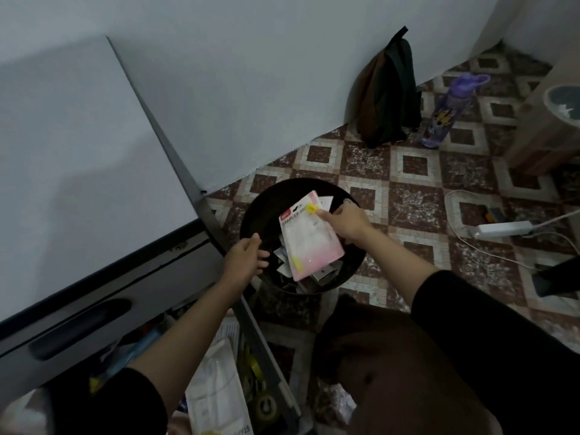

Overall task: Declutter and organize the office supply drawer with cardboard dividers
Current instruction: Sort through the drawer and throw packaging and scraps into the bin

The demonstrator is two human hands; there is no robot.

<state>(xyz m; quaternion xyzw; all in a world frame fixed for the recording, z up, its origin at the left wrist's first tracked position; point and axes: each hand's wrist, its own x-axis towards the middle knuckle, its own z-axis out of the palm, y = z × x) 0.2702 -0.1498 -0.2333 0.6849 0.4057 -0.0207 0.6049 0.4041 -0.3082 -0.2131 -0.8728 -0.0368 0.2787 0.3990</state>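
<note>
A round black waste bin stands on the tiled floor beside the desk. Over its mouth my right hand pinches the top of a pink and white stapler package near a small yellow piece. My left hand hovers at the bin's left rim with its fingers loosely spread, holding nothing. Papers and other scraps lie inside the bin under the package. The open drawer shows at the bottom of the view, with a white plastic package, tape rolls and other supplies in it.
The white desk top and its dark drawer front fill the left. On the floor are a dark backpack against the wall, a purple bottle, a white power strip with cables, and a wooden stool.
</note>
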